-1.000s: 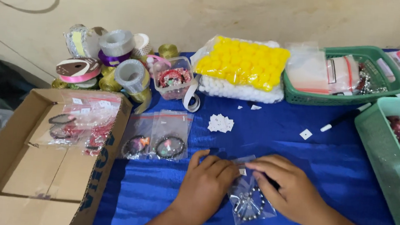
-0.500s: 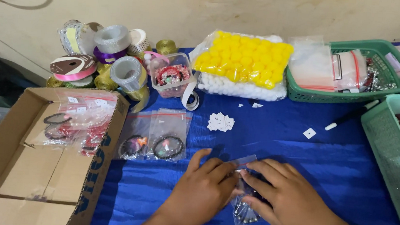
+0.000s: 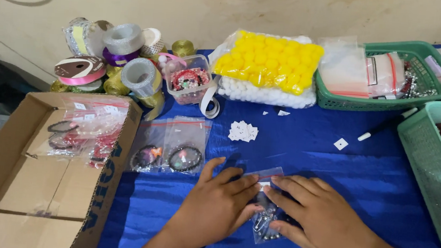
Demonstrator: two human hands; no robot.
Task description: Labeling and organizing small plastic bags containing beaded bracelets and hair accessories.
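- My left hand (image 3: 218, 206) and right hand (image 3: 323, 223) lie flat on a small clear plastic zip bag (image 3: 264, 218) on the blue cloth-covered table (image 3: 334, 166), fingers stretched out nearly straight and pressing down rather than gripping.
- My left fingertips (image 3: 250, 182) and right fingertips (image 3: 274, 181) meet at the bag's top edge, just beside each other along its sealing strip.
- The small bag holds dark beads or metal bits; I cannot tell exactly which. It sits between my palms, near the table's front edge.
- By my judgement, the filling of this bag is done and the sealing is in hand; whether the strip is fully closed, I cannot tell.
- Left of the small bag, two clear packets holding dark bead bracelets (image 3: 170, 149) lie flat, seemingly finished.
- Further left of the bag, an open brown cardboard box (image 3: 23, 186) holds more red-strip packets of bracelets (image 3: 79, 127), a sign that several are packed.
- Beyond the bag, near the wall, stand rolls of silver, gold and pink ribbon (image 3: 114, 61), a clear tub of beads (image 3: 188, 81) and a bag of yellow and white pompoms (image 3: 270, 70).
- Right of the small bag, a dark green plastic basket (image 3: 428, 57) holds spare empty zip bags, and a pale green plastic basket (image 3: 428, 179) holds pinkish beads, so more material appears left to pack.
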